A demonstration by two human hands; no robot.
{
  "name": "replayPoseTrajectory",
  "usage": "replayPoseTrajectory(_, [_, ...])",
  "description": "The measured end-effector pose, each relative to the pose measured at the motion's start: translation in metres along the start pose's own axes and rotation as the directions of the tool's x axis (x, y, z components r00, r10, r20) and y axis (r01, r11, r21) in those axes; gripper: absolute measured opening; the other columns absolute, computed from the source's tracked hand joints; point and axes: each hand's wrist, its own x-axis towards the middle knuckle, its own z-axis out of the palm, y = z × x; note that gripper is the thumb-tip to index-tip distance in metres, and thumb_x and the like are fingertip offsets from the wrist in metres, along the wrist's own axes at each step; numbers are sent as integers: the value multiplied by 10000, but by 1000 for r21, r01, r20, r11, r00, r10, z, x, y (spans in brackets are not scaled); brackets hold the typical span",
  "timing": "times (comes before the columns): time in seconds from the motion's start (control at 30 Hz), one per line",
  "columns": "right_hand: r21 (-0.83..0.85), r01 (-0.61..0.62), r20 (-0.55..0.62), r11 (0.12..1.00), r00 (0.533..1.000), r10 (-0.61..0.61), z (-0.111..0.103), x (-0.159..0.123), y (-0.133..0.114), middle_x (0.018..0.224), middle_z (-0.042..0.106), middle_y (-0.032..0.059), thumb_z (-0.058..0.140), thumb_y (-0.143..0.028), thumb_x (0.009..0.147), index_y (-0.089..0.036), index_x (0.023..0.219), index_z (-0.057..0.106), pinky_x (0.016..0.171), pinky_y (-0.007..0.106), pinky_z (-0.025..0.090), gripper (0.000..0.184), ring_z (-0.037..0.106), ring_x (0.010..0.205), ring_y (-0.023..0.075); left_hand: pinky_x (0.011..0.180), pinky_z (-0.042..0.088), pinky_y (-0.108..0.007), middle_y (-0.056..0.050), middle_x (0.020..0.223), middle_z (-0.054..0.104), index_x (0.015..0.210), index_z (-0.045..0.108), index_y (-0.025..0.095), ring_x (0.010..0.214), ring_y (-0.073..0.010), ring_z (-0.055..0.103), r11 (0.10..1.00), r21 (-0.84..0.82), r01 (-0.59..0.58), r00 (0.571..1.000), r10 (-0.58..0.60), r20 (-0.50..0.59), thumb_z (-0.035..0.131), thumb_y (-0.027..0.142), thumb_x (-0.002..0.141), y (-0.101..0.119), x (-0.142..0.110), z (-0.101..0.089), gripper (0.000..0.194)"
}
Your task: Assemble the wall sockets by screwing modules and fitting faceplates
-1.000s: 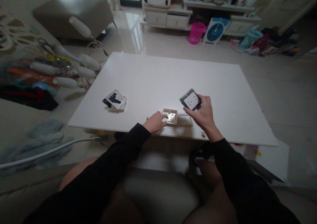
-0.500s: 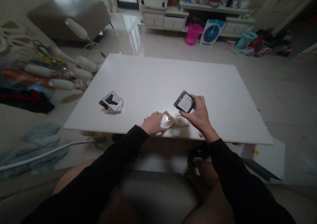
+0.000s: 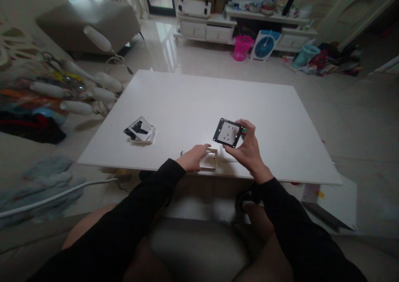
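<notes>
My right hand (image 3: 247,149) grips a socket panel (image 3: 228,133) by its right side, thumb below and fingers above. The panel has a white slotted face and a black frame, and is raised above the white table (image 3: 187,103). A shallow white back box (image 3: 208,159) lies open side up near the front edge. My left hand (image 3: 193,157) is closed loosely about the box's left side, its fingertips by the far wall. A white square piece (image 3: 229,155) is partly hidden beneath my right hand.
At the table's left, a black and white frame (image 3: 140,128) leans on a white square part (image 3: 149,138). A small metal piece (image 3: 181,153) lies beside my left wrist. Beyond the table are a pink basket (image 3: 242,48), a blue fan (image 3: 264,45) and a low cabinet (image 3: 205,28).
The back box has turned from tilted to square with the table edge. My right hand has shifted slightly left and turned the socket panel flatter toward my view.
</notes>
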Motion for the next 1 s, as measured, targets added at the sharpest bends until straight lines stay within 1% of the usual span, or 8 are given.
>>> replayPoseTrajectory(0.2, [-25, -9, 44, 1000, 999, 10, 0, 1, -1, 1450, 510, 110, 796, -226, 760, -307, 1514, 339, 1101, 550, 533, 885, 543, 1344, 329, 1246, 383, -536, -234, 1557, 480, 1518, 350, 142, 1508, -381, 431, 999, -33, -41, 998, 40, -38, 747, 51, 668, -10, 4, 8, 942])
replayPoseTrajectory(0.3, [-60, -9, 76, 998, 997, 13, -1, 1, 0, 1410, 534, 124, 805, -265, 767, -282, 1496, 387, 1102, 569, 518, 840, 525, 1332, 348, 1271, 345, -565, -245, 1626, 410, 1551, 323, 149, 1570, -396, 346, 999, -49, -7, 999, 5, -44, 739, 59, 684, -13, 6, 11, 966])
replayPoseTrajectory(0.4, [-105, -19, 121, 994, 992, 32, -1, 0, 2, 1366, 568, 136, 814, -287, 757, -247, 1461, 438, 1077, 580, 519, 800, 510, 1305, 367, 1302, 280, -586, -264, 1702, 274, 1588, 273, 147, 1622, -418, 202, 998, -38, 46, 998, -48, -46, 787, 53, 650, -17, 7, 8, 1074])
replayPoseTrajectory(0.47, [-131, -30, 168, 991, 984, 52, 1, -1, 4, 1350, 593, 144, 821, -275, 739, -221, 1434, 464, 1075, 580, 511, 784, 520, 1276, 372, 1314, 242, -591, -296, 1707, 228, 1597, 250, 123, 1625, -435, 171, 998, -27, 55, 997, -56, -54, 853, 92, 613, -19, 8, 2, 1155])
replayPoseTrajectory(0.53, [-155, -39, 234, 987, 969, 75, 5, -3, 5, 1351, 613, 155, 833, -267, 718, -202, 1414, 481, 1074, 575, 501, 782, 540, 1247, 376, 1316, 232, -588, -313, 1693, 247, 1597, 243, 107, 1616, -436, 206, 998, -21, 59, 993, -61, -97, 880, 136, 605, -19, 7, -6, 1179])
replayPoseTrajectory(0.67, [-197, -42, 379, 979, 918, 116, 19, -10, 5, 1356, 638, 165, 838, -285, 715, -202, 1403, 488, 1014, 551, 512, 776, 568, 1215, 387, 1308, 286, -536, -270, 1662, 338, 1597, 248, 123, 1581, -389, 322, 999, -18, 52, 983, -54, -173, 855, 129, 626, -16, 2, -19, 1145])
replayPoseTrajectory(0.83, [-255, -45, 496, 966, 852, 170, 37, -20, 7, 1250, 681, 146, 845, -316, 730, -216, 1341, 522, 941, 497, 500, 698, 593, 1152, 365, 1283, 336, -520, -276, 1625, 397, 1569, 292, 94, 1539, -382, 401, 995, 21, 94, 992, -92, -85, 815, 141, 690, -9, -9, -24, 1024])
replayPoseTrajectory(1.0, [-249, -75, 528, 966, 825, 200, 47, -26, 10, 1281, 674, 160, 868, -303, 725, -214, 1360, 522, 973, 493, 479, 729, 594, 1211, 362, 1191, 447, -490, -267, 1516, 512, 1451, 437, 76, 1451, -382, 505, 987, 101, 127, 992, -126, -18, 780, 141, 743, -3, -15, -27, 789])
